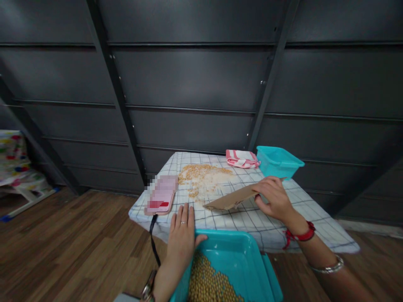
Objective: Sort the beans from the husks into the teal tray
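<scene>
My left hand (182, 235) grips the far rim of a teal tray (239, 256) held at the table's near edge; its fingers lie flat on the checked tablecloth (248, 220) and its thumb hooks inside the rim. The tray holds a heap of yellow beans (210, 285). My right hand (273, 197) is closed on a strip of brown cardboard (229, 200) that slants down to the cloth. Just beyond its lower end lies a scatter of beans and white grains (201, 176).
A pink phone (161, 196) with a dark strap lies at the table's left corner. A pink striped cloth (242, 158) and a teal tub (277, 161) sit at the far side. Dark metal panels stand behind; wooden floor surrounds the table.
</scene>
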A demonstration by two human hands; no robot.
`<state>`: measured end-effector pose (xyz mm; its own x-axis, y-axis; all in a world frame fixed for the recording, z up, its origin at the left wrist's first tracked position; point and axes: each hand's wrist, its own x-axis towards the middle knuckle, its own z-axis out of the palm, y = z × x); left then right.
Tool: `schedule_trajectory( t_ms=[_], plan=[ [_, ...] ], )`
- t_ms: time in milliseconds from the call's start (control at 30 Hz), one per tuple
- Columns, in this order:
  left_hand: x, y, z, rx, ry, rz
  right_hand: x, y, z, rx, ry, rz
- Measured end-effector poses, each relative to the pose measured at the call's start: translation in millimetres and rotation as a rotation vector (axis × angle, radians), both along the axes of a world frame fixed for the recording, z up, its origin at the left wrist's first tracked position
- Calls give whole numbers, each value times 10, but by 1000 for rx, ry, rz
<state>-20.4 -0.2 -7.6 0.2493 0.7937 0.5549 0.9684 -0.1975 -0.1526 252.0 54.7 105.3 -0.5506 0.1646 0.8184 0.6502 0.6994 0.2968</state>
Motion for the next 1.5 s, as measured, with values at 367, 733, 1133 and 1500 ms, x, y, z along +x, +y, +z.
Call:
schedule_trajectory(
  t_ms=[367,733,1133,1500],
  plan=[
    [-55,17,-41,-22,-17,-24,25,-48,38,2,25,-10],
    [-50,3,4,8,-3,-19,12,-90,42,-32,-39,34],
    [-50,0,-10,-29,13,2,-22,-52,36,-8,-5,-39],
    [-74,37,-74,-31,-3,-21,23,-84,70,-2,-26,0]
  ],
)
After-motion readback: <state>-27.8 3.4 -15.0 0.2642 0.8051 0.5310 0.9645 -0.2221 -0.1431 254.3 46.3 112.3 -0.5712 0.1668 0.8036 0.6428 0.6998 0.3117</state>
